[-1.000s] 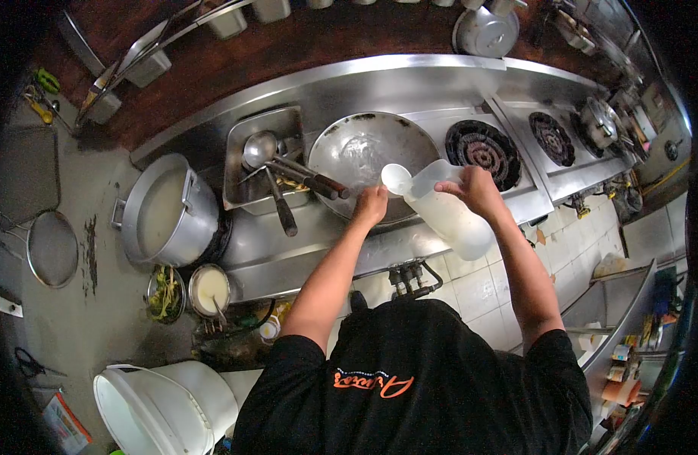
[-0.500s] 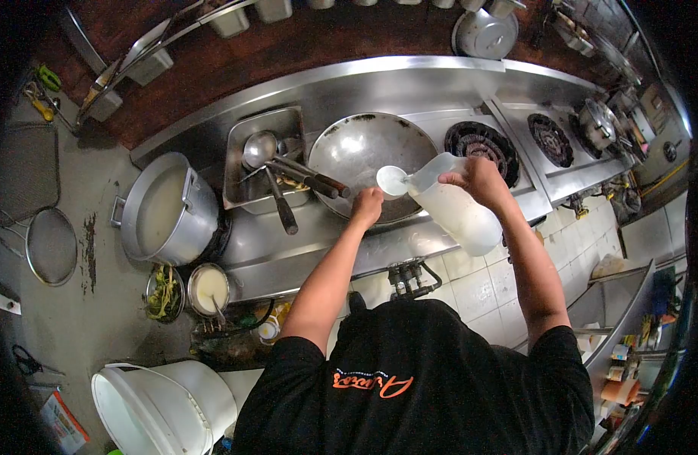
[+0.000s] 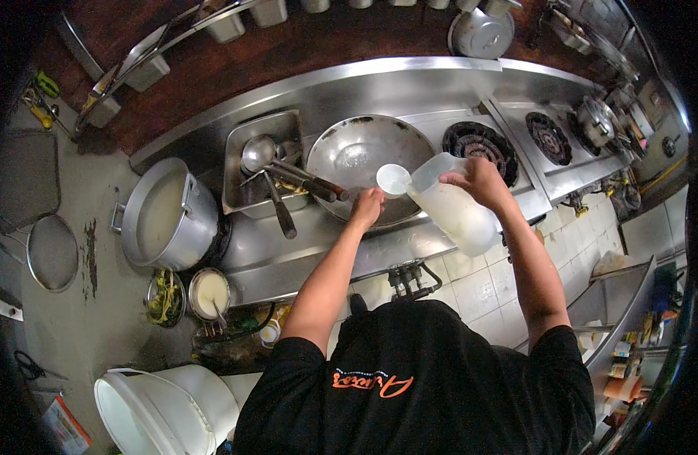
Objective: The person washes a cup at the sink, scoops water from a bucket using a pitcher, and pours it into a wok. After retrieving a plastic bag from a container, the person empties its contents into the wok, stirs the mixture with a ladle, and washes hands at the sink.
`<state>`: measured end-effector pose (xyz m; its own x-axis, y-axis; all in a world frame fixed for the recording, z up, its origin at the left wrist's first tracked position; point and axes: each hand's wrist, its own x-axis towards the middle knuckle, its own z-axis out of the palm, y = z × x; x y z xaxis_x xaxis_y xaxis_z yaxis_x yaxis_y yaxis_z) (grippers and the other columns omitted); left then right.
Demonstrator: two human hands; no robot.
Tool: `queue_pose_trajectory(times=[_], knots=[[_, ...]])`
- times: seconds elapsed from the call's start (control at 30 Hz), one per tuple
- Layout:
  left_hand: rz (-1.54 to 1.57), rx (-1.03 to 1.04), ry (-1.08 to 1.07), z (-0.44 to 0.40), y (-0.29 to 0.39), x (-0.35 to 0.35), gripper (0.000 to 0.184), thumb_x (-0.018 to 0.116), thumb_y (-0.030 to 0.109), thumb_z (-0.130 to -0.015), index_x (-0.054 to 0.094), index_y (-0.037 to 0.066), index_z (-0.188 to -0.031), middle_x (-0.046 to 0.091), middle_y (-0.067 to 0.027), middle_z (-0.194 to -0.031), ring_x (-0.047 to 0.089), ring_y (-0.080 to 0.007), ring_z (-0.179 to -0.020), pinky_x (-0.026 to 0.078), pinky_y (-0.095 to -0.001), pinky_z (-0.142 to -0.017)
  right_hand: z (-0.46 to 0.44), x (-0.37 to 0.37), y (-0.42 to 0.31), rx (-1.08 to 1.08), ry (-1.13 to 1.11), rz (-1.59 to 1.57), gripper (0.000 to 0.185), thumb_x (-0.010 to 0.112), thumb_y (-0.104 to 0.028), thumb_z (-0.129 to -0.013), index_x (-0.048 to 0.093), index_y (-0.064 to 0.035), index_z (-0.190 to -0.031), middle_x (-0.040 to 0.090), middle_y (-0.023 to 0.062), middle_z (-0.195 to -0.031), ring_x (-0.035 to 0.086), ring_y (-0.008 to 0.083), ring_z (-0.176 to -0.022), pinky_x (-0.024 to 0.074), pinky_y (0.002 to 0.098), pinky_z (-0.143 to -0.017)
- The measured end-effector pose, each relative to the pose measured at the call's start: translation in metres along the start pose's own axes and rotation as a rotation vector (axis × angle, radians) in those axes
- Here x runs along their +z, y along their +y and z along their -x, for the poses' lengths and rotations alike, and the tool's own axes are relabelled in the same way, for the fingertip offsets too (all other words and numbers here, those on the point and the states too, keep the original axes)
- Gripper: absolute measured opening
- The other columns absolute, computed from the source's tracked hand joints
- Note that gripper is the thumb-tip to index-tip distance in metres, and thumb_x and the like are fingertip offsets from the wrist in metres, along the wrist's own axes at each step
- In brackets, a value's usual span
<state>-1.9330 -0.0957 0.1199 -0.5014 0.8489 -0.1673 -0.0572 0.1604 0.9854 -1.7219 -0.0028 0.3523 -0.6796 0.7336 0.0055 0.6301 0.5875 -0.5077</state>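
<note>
Over the near right side of a large steel wok (image 3: 371, 148), my left hand (image 3: 368, 207) is closed on a small white measuring cup (image 3: 394, 179). My right hand (image 3: 478, 183) grips a translucent plastic pitcher (image 3: 461, 221), tilted so that its mouth meets the cup's right edge. Pale contents show through the pitcher's wall. Whether liquid is running into the cup I cannot tell. Left of the wok, a rectangular steel pan (image 3: 235, 171) holds ladles (image 3: 258, 153), their dark handles reaching toward my left hand.
A big pot (image 3: 205, 227) of cloudy liquid stands at the left, with a small container of creamy liquid (image 3: 211, 294) and a bowl of greens (image 3: 165, 296) below it. Burners (image 3: 481, 148) lie to the right. A white bucket (image 3: 205, 402) is at the lower left.
The camera view has shifted slightly. Both hands, the measuring cup and the tilted pitcher keep almost the same positions.
</note>
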Motion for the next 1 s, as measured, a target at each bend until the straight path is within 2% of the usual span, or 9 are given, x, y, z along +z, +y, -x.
queue_pose_trajectory(times=[0.07,0.13,0.27,0.37,0.47,0.57,0.67,0.77,1.0], knots=[[0.008,0.033,0.000,-0.006,-0.006,0.001,0.032,0.044,0.025,-0.090,0.056,0.002,-0.071,0.058,-0.0071,-0.067,0.055,-0.0181,-0.056,0.045,-0.0326,-0.055,-0.004,0.008,0.017,-0.001,0.019,-0.084,0.055,0.074,-0.050,-0.070,0.066,0.0042,-0.077,0.063,0.0220,-0.069,0.065,0.0342,-0.067,0.0493,0.0395,-0.064],[-0.242,0.097,0.091,-0.022,-0.021,0.000,0.031,0.049,0.024,-0.089,0.059,0.000,-0.072,0.058,-0.0115,-0.072,0.057,-0.0248,-0.067,0.046,-0.0375,-0.062,-0.008,0.019,0.033,0.018,0.040,-0.111,0.055,0.074,-0.049,-0.070,0.066,0.0046,-0.075,0.063,0.0217,-0.069,0.065,0.0339,-0.066,0.0489,0.0392,-0.063],[-0.822,0.499,0.316,-0.013,-0.009,0.000,0.023,0.059,0.019,-0.084,0.065,-0.003,-0.077,0.055,-0.0204,-0.081,0.053,-0.0380,-0.090,0.045,-0.0458,-0.077,-0.001,0.016,0.026,0.041,0.025,-0.083,0.054,0.074,-0.048,-0.070,0.064,0.0048,-0.073,0.063,0.0212,-0.068,0.064,0.0325,-0.064,0.0479,0.0390,-0.061],[-0.975,0.582,0.390,-0.004,0.006,0.001,0.016,0.063,0.013,-0.080,0.065,-0.003,-0.079,0.052,-0.0213,-0.086,0.048,-0.0398,-0.097,0.044,-0.0457,-0.082,0.000,0.017,0.023,0.019,0.040,-0.123,0.054,0.074,-0.049,-0.070,0.064,0.0046,-0.072,0.063,0.0216,-0.067,0.064,0.0321,-0.063,0.0475,0.0390,-0.060],[-0.969,0.572,0.382,0.014,0.035,0.003,0.020,0.059,0.016,-0.082,0.065,-0.003,-0.080,0.055,-0.0240,-0.089,0.050,-0.0410,-0.097,0.044,-0.0463,-0.084,-0.002,0.016,0.020,0.038,-0.006,-0.077,0.056,0.075,-0.050,-0.069,0.064,0.0049,-0.071,0.062,0.0222,-0.066,0.063,0.0319,-0.062,0.0476,0.0388,-0.061],[-0.849,0.405,0.321,-0.005,0.012,0.002,0.030,0.053,0.023,-0.086,0.065,-0.003,-0.079,0.060,-0.0251,-0.089,0.056,-0.0386,-0.093,0.044,-0.0470,-0.084,-0.003,0.017,0.018,0.041,0.000,-0.069,0.054,0.077,-0.045,-0.069,0.061,0.0069,-0.073,0.057,0.0172,-0.060,0.054,0.0214,-0.054,0.0439,0.0368,-0.056],[-0.804,0.145,0.175,-0.017,-0.005,0.003,0.037,0.046,0.028,-0.089,0.064,-0.003,-0.080,0.064,-0.0238,-0.084,0.061,-0.0376,-0.084,0.045,-0.0476,-0.080,-0.014,0.027,0.031,-0.009,0.010,-0.020,0.053,0.077,-0.044,-0.069,0.062,0.0067,-0.075,0.057,0.0186,-0.062,0.055,0.0251,-0.056,0.0453,0.0371,-0.058],[-0.453,0.099,0.081,-0.024,-0.025,0.004,0.039,0.044,0.030,-0.089,0.063,-0.003,-0.081,0.064,-0.0209,-0.076,0.064,-0.0352,-0.074,0.046,-0.0457,-0.074,-0.018,0.023,0.023,0.077,-0.063,0.042,0.054,0.077,-0.045,-0.068,0.063,0.0062,-0.077,0.060,0.0204,-0.066,0.059,0.0293,-0.061,0.0467,0.0373,-0.061],[-0.188,0.037,0.074,-0.030,-0.037,0.010,0.038,0.046,0.031,-0.088,0.061,-0.003,-0.078,0.063,-0.0156,-0.066,0.066,-0.0245,-0.064,0.048,-0.0384,-0.063,-0.020,0.017,0.017,0.031,-0.031,-0.011,0.066,0.076,-0.055,-0.063,0.063,0.0090,-0.076,0.062,0.0263,-0.071,0.065,0.0380,-0.073,0.0489,0.0416,-0.065]])
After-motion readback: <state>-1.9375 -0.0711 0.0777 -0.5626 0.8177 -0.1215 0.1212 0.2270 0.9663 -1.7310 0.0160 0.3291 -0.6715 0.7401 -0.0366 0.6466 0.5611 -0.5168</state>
